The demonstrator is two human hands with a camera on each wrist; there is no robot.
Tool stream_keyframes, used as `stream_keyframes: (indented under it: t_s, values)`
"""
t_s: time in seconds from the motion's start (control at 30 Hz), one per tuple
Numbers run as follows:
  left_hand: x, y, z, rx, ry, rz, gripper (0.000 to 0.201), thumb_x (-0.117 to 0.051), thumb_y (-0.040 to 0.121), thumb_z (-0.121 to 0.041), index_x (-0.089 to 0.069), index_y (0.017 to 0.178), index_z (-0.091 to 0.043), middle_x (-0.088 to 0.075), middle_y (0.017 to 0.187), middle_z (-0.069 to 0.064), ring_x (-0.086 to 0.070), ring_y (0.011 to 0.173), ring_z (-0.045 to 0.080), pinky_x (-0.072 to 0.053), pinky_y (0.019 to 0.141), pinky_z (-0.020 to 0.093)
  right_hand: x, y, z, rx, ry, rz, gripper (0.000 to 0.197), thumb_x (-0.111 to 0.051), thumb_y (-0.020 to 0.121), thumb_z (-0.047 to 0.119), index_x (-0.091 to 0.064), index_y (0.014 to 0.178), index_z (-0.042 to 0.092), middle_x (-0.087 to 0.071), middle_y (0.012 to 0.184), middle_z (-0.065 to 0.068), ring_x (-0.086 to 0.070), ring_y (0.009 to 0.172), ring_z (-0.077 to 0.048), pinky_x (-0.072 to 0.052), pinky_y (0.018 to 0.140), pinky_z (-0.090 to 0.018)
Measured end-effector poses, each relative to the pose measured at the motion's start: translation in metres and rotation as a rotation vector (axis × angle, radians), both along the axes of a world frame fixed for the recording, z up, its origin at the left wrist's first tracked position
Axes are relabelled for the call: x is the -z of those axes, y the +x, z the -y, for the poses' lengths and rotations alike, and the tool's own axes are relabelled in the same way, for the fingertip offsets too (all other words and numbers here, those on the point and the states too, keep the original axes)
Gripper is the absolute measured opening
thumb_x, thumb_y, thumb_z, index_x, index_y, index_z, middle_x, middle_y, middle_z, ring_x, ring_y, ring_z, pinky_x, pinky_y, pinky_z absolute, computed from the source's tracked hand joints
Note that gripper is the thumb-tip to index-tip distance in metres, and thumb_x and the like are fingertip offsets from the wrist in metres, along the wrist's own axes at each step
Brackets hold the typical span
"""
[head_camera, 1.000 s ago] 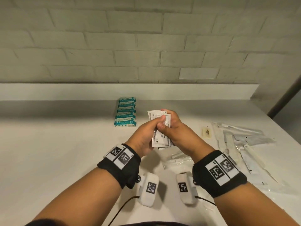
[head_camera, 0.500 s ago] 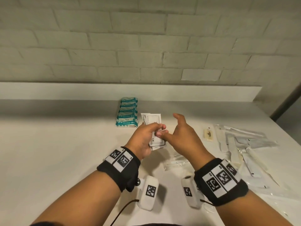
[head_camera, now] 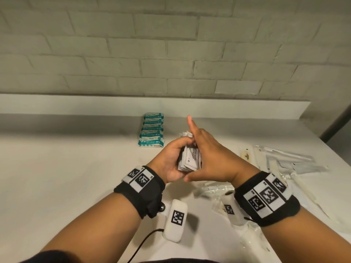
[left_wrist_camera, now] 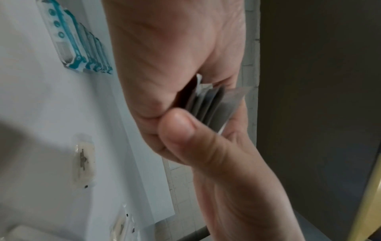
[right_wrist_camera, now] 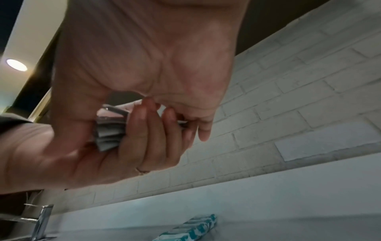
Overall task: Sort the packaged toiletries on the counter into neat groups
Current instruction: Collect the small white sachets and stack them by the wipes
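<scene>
sachets [left_wrist_camera: 208, 104] between two hands [left_wrist_camera: 206, 146]

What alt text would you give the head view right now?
The left hand holds a stack of white sachets above the counter, the right hand flat against it. Teal packets sit in a row behind; clear-wrapped items lie at right.

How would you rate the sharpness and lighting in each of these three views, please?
Head view: dim warm light, bent brick lines, print on the sachet stack partly legible. Left wrist view: soft, with a dark blur at the left edge. Right wrist view: motion-smeared sachets, and a bright ceiling light at upper left.
</scene>
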State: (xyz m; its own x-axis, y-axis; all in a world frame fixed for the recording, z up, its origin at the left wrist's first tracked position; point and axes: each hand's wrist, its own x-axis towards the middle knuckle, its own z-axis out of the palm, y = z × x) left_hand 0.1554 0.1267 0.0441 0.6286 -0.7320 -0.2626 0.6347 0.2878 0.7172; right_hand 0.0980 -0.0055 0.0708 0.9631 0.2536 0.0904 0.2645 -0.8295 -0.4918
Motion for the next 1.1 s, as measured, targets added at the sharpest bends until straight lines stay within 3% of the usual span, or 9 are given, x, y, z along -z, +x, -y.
stream_keyframes:
  t_s: [0.27,0.47,0.57,0.67,0.77,0.87,1.0,1.03,1.1]
  values:
    - [0.002,-0.002,0.002,0.016,0.037,-0.028,0.018,-0.054,0.074,-0.020,-0.062,0.084,-0.007,-0.057,0.074,0.009,-0.060,0.066,0.021,-0.051,0.061,0.029,0.002,-0.001,-0.003,-0.029,-0.117,0.071,0.138,-0.083,0.060,0.044,0.029,0.141,0.044,-0.032,0.127,0.004,-0.032,0.119,-0.008,-0.028,0.100,-0.019]
    - [0.006,0.002,0.001,-0.047,0.002,-0.045,0.022,-0.056,0.073,-0.019,-0.060,0.091,-0.007,-0.054,0.077,0.009,-0.053,0.069,0.020,-0.048,0.065,0.031,0.006,0.003,-0.002,-0.001,-0.173,0.149,0.136,-0.079,0.060,0.054,0.030,0.140,0.044,-0.025,0.133,0.006,-0.022,0.125,-0.010,-0.021,0.105,-0.025]
    - [0.013,0.010,-0.001,-0.245,-0.068,-0.095,0.022,-0.050,0.079,-0.017,-0.057,0.098,-0.009,-0.057,0.074,0.006,-0.056,0.065,0.018,-0.048,0.068,0.032,0.005,0.006,0.004,0.106,0.093,0.033,0.138,-0.085,0.054,0.055,0.020,0.143,0.051,-0.026,0.140,0.006,-0.026,0.128,-0.009,-0.028,0.104,-0.028]
    - [0.016,0.020,0.002,-0.424,-0.133,-0.088,0.017,-0.044,0.090,-0.017,-0.058,0.098,-0.012,-0.059,0.075,0.005,-0.060,0.078,0.022,-0.048,0.075,0.036,0.006,0.013,0.005,0.256,0.484,-0.187,0.119,-0.082,0.059,0.049,-0.007,0.150,0.041,-0.038,0.135,0.002,-0.049,0.114,-0.010,-0.045,0.090,-0.026]
    - [0.017,0.024,0.015,-0.422,-0.151,-0.070,0.030,-0.043,0.093,-0.018,-0.067,0.075,-0.014,-0.062,0.064,0.003,-0.065,0.065,0.021,-0.048,0.074,0.040,0.015,0.025,-0.001,0.308,0.633,-0.380,0.091,-0.083,0.069,0.034,-0.027,0.141,0.030,-0.056,0.119,-0.003,-0.061,0.101,-0.016,-0.052,0.085,-0.037]
    - [0.021,0.027,0.028,-0.357,-0.117,-0.062,0.046,-0.044,0.094,-0.021,-0.072,0.057,-0.018,-0.063,0.061,0.003,-0.065,0.062,0.019,-0.049,0.071,0.037,0.021,0.042,0.003,0.315,0.640,-0.530,0.085,-0.084,0.068,0.011,-0.028,0.129,0.032,-0.063,0.112,-0.002,-0.064,0.101,-0.021,-0.053,0.075,-0.038]
    - [0.033,0.038,0.040,-0.295,0.015,-0.003,0.017,-0.058,0.080,-0.026,-0.063,0.088,-0.011,-0.064,0.079,0.008,-0.064,0.067,0.019,-0.048,0.056,0.027,0.029,0.069,0.017,0.343,0.556,-0.615,0.070,-0.076,0.071,0.004,-0.038,0.127,0.019,-0.062,0.095,-0.007,-0.059,0.075,-0.018,-0.047,0.058,-0.030]
    - [0.037,0.046,0.044,-0.286,0.037,0.021,0.027,-0.062,0.077,-0.027,-0.062,0.096,-0.008,-0.064,0.086,0.010,-0.065,0.072,0.020,-0.050,0.059,0.029,0.032,0.077,0.022,0.343,0.515,-0.615,0.064,-0.074,0.072,0.004,-0.041,0.126,0.016,-0.060,0.092,-0.007,-0.056,0.071,-0.017,-0.045,0.057,-0.029]
    - [0.046,0.066,0.044,-0.308,0.014,0.053,0.058,-0.070,0.078,-0.025,-0.050,0.128,-0.005,-0.062,0.107,0.016,-0.064,0.096,0.026,-0.053,0.085,0.035,0.034,0.093,0.032,0.346,0.423,-0.588,0.053,-0.069,0.076,0.004,-0.044,0.121,0.012,-0.058,0.089,-0.009,-0.055,0.068,-0.017,-0.043,0.054,-0.027]
